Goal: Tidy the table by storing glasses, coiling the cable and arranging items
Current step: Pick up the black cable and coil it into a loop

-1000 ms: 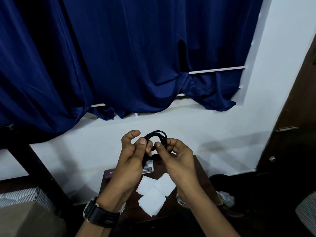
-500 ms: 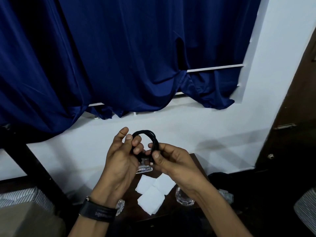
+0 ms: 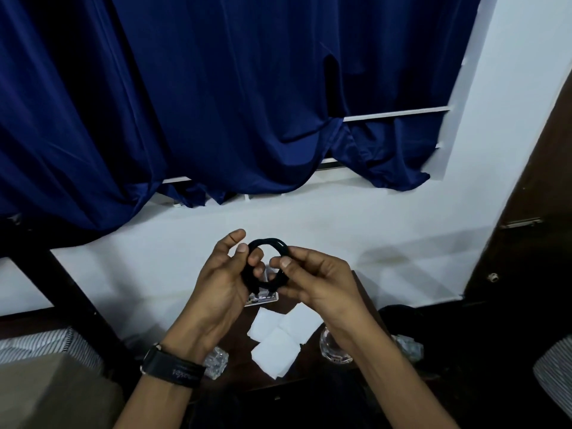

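Note:
A black cable (image 3: 268,243), wound into a small round coil, hangs in the air above a small dark table (image 3: 365,292). My left hand (image 3: 223,283) pinches the coil's left side between thumb and fingers. My right hand (image 3: 315,280) grips its right side, thumb on top. On the table below lie several white paper squares (image 3: 278,339), a clear glass (image 3: 332,348) under my right wrist and another clear glass object (image 3: 216,362) by my left wrist. A small printed card (image 3: 263,298) lies at the table's far side, partly hidden by my hands.
A blue curtain (image 3: 216,103) hangs over a window in the white wall (image 3: 402,227) behind the table. A dark door (image 3: 532,243) stands at the right. A dark frame post (image 3: 62,289) and striped fabric (image 3: 46,348) are at the left.
Both hands have shifted slightly left and lower with the cable. The coil has turned and now shows as a rounder, more open ring between the hands.

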Motion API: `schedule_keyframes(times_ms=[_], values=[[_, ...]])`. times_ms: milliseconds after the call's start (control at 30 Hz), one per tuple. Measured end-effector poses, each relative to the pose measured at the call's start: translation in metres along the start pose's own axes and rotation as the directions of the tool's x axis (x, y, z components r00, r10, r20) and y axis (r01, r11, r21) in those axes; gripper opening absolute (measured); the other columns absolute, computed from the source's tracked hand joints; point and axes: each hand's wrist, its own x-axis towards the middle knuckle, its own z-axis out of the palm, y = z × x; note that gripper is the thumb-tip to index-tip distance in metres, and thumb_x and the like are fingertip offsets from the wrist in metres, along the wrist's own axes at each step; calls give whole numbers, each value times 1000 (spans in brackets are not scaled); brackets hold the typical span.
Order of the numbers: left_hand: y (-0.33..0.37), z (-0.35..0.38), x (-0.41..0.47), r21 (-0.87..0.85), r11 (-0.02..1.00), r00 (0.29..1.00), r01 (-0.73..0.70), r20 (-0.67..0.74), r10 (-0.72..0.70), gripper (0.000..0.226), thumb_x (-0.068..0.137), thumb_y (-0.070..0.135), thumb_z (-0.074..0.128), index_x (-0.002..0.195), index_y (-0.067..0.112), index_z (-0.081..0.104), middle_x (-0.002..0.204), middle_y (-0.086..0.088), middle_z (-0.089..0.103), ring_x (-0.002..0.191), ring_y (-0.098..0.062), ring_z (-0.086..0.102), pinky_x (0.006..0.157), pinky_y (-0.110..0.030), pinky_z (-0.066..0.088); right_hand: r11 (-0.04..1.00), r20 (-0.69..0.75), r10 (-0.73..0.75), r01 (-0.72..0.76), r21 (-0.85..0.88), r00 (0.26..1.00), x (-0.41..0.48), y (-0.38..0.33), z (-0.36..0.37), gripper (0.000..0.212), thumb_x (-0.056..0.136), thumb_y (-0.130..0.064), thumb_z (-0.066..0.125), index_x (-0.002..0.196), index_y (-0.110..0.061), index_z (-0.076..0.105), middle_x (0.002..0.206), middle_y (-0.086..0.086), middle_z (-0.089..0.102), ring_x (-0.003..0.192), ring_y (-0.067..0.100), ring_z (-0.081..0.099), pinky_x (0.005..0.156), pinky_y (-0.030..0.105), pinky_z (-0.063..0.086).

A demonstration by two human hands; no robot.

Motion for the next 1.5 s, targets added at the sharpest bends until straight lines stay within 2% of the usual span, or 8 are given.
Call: schedule_keyframes(times_ms=[200,400,600,767,867,1033,1233,1500], values=[[-29,-13,8,-139,988,997,60,-42,-66,23,108,1,38,119,17,52,71,-4,56,59,-14,52,58,-27,53,996,-15,80,-81,-25,997,-1,16,-13,24,90,0,75,93,-22,84,96,9,81,90,22,80,73,32,64],[-55,-23,15,-87,992,994,90,-54,-94,32,106,-6,32,116,17,52,62,1,57,49,-9,47,51,-22,47,964,43,266,-267,19,963,6,33,-31,37,92,-41,75,107,-8,79,111,19,77,107,34,75,85,45,62],[-82,-43,26,-144,973,980,183,-53,-192,32,102,-8,35,114,16,52,64,0,53,50,-10,44,56,-25,45,948,-28,319,-318,28,947,21,72,-45,24,83,-30,79,94,-8,81,97,18,73,99,38,77,78,41,63],[-116,-71,43,-133,968,965,213,-128,-230,28,101,-3,39,114,17,55,67,-1,58,56,-12,51,65,-28,41,934,-44,356,-357,-24,934,29,104,-54,31,81,-23,83,111,-13,80,111,16,77,108,27,75,83,35,63],[-141,-91,53,-4,969,948,247,-206,-242,22,108,5,38,112,18,56,77,-5,68,64,-17,64,63,-27,55,923,-106,375,-381,-44,921,41,127,-63,19,87,-7,79,101,-18,83,104,12,79,100,24,77,83,37,64],[-185,-132,59,414,853,926,317,-328,-185,11,109,29,47,118,34,51,116,2,74,104,-20,73,92,-34,54,911,-304,397,-412,15,866,87,157,-95,25,85,3,78,109,-3,75,104,17,77,88,23,76,77,37,66],[-225,-158,65,588,736,937,336,-292,-194,19,106,22,55,116,37,59,114,9,75,101,-8,72,95,-31,53,872,-399,413,-481,-84,818,171,203,-136,32,88,3,77,117,7,67,105,19,71,79,23,73,75,35,66],[-254,-176,108,728,637,958,253,-279,-63,17,104,24,60,105,40,64,107,28,70,98,11,63,76,-4,47,793,-399,468,-574,-203,788,242,279,-160,13,91,4,73,99,-3,66,103,16,69,79,20,72,73,34,64]])
